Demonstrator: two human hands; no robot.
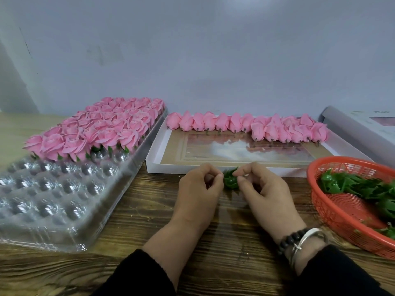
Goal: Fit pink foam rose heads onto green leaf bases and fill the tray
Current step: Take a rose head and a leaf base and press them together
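- Left hand (197,189) and right hand (261,186) both pinch one small green plastic leaf base (230,181) just above the wooden table (224,253), near-centre.
- Risk: pinching too hard may bend the leaf tips, so a rose seats crooked.
- Pink foam rose heads (245,124) wait in the far white box (154,161); the clear plastic blister tray (53,189) at left has its near rows unfilled.

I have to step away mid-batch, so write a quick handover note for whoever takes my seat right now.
Hands: left hand and right hand both pinch one green leaf base above the table; no rose on it yet.
Supplies: loose rose heads line the far side of the white box; more bases in the red basket.
Done: clear tray far rows filled with finished roses.
Left: the near cups are empty.
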